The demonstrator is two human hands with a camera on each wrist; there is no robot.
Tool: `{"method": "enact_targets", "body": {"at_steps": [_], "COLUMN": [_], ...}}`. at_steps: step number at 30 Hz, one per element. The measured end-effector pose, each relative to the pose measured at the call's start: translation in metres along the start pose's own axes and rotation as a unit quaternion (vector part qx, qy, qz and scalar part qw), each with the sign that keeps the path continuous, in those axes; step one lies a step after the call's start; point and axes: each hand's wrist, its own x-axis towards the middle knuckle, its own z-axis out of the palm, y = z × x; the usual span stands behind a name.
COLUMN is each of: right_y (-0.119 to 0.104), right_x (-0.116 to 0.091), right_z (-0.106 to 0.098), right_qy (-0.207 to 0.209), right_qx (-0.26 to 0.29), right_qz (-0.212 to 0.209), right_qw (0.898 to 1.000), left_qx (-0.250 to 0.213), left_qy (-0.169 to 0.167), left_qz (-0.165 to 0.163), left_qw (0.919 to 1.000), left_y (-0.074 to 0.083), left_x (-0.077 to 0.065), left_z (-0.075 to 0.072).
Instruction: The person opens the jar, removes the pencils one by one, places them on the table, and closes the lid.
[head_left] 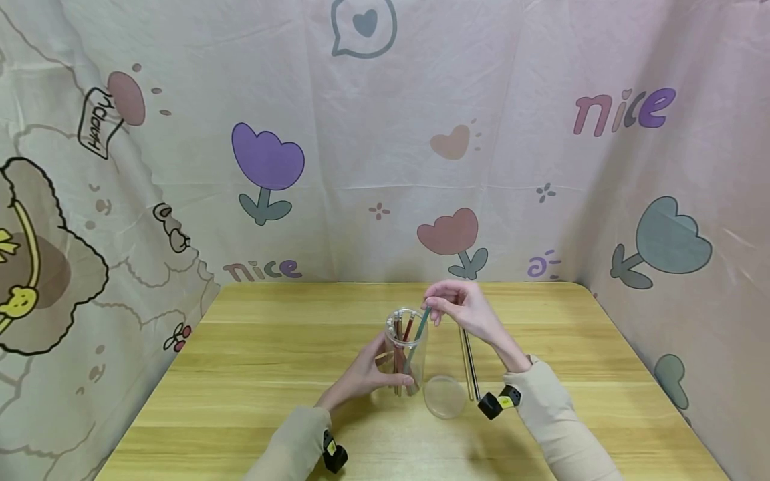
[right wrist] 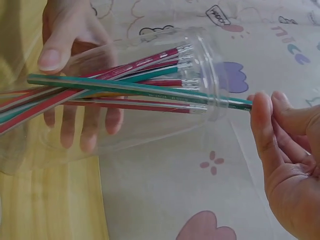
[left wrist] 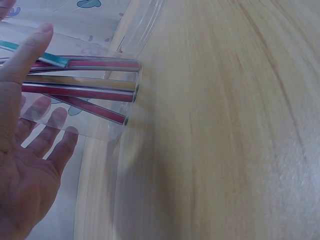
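A clear plastic jar (head_left: 420,361) stands upright on the table, holding several red, green and yellowish pencils (right wrist: 150,104). My left hand (head_left: 363,374) holds the jar around its lower part, the thumb across the near side. Above the rim, my right hand (head_left: 463,310) pinches the top end of a green pencil (right wrist: 140,90) between thumb and fingertips. That pencil slants inside the jar, its lower end raised off the bottom in the left wrist view. The other pencils rest on the jar's bottom.
On the wooden table (head_left: 259,374), a round clear lid (head_left: 444,397) lies just right of the jar. Two pencils, one gold and one dark (head_left: 472,367), lie side by side under the right forearm. A patterned cloth (head_left: 361,133) hangs behind the table.
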Motion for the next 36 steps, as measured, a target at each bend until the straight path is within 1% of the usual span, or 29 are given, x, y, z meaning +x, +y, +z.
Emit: {"method": "enact_targets", "body": {"at_steps": [5,11,13,16,19,23,26,29,33,36], "right_y": [-0.003,-0.005,-0.005,-0.003,-0.001,0.001,0.003,0.005,0.005,0.004], "right_x": [-0.002,-0.004,-0.005,-0.006,-0.006,-0.006,-0.006,-0.006,-0.005,-0.004], "right_z": [-0.006,-0.011,-0.013,-0.016,-0.018,-0.020,-0.021,-0.022,-0.024,-0.025], "right_qy": [-0.002,-0.002,-0.003,-0.002,0.012,0.041,0.057,0.069,0.086,0.100], "right_qx": [0.023,0.032,0.042,0.058,0.071,0.099,0.136,0.177,0.231,0.262], "right_qz": [0.011,0.025,0.027,0.017,0.009,0.003,-0.007,-0.025,-0.048,-0.063], "right_qw": [1.000,0.999,0.999,0.998,0.997,0.994,0.989,0.981,0.968,0.958], "left_qx": [-0.001,0.002,0.004,0.008,0.015,0.015,0.014,0.012,0.010,0.007], "left_qy": [0.000,0.000,0.001,0.003,0.004,0.005,0.007,0.006,0.003,0.001], "left_qz": [0.001,0.001,0.000,-0.004,-0.004,0.000,0.002,0.003,0.002,0.000], "left_qw": [1.0000,1.0000,1.0000,1.0000,0.9999,0.9999,0.9999,0.9999,0.9999,1.0000], "left_y": [0.000,-0.001,-0.001,-0.001,-0.001,-0.001,-0.001,-0.001,0.000,0.001], "left_x": [0.000,0.000,0.000,0.000,0.000,-0.001,-0.001,-0.001,-0.002,-0.002], "left_z": [0.000,0.000,-0.001,-0.001,-0.001,-0.001,-0.001,-0.001,-0.001,-0.001]}}
